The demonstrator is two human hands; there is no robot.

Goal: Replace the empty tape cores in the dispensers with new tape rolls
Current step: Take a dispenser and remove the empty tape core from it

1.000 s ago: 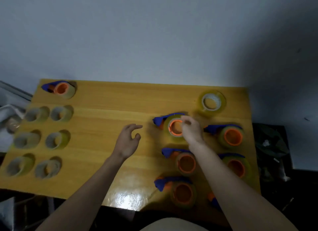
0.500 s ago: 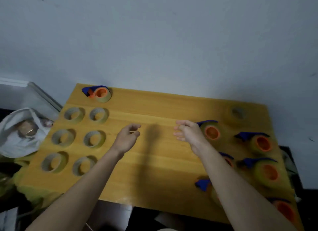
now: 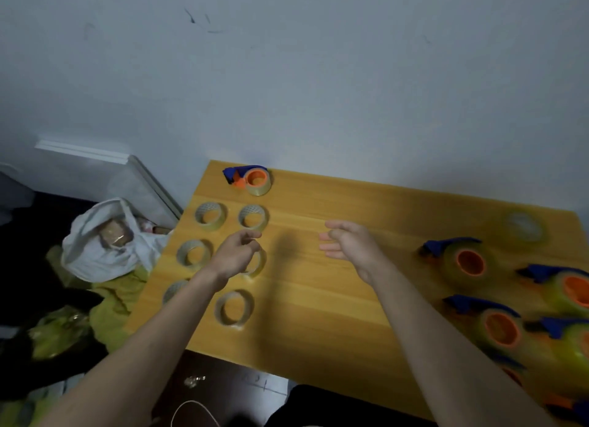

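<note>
The head view looks down on a wooden table point(image 3: 318, 315) set against a pale wall point(image 3: 318, 76).

On the left part of the table lie tape rolls in two columns: two at the far end point(image 3: 210, 215) point(image 3: 253, 217), one at mid left point(image 3: 194, 254), one at the near end point(image 3: 235, 308), one partly hidden under the left forearm point(image 3: 173, 291), and one mostly behind the left hand point(image 3: 256, 262).

A blue and orange dispenser point(image 3: 251, 179) stands alone at the far left corner of the table.

The left hand point(image 3: 234, 256) hovers over the rolls with fingers loosely curled and thumb near the forefinger; it grips nothing, as far as can be seen.

The right hand point(image 3: 349, 245) hangs over the bare middle of the table, fingers straight and relaxed, holding nothing.

At the right side stand more dispensers with orange hubs, blurred: one nearest the hand point(image 3: 462, 261), one at the right edge point(image 3: 567, 286), one nearer point(image 3: 497, 328).

A loose clear roll point(image 3: 522, 226) lies at the far right, blurred.

Off the table to the left, a white plastic bag point(image 3: 105, 248) sits on the floor among yellow-green cloth point(image 3: 105, 305).
</note>
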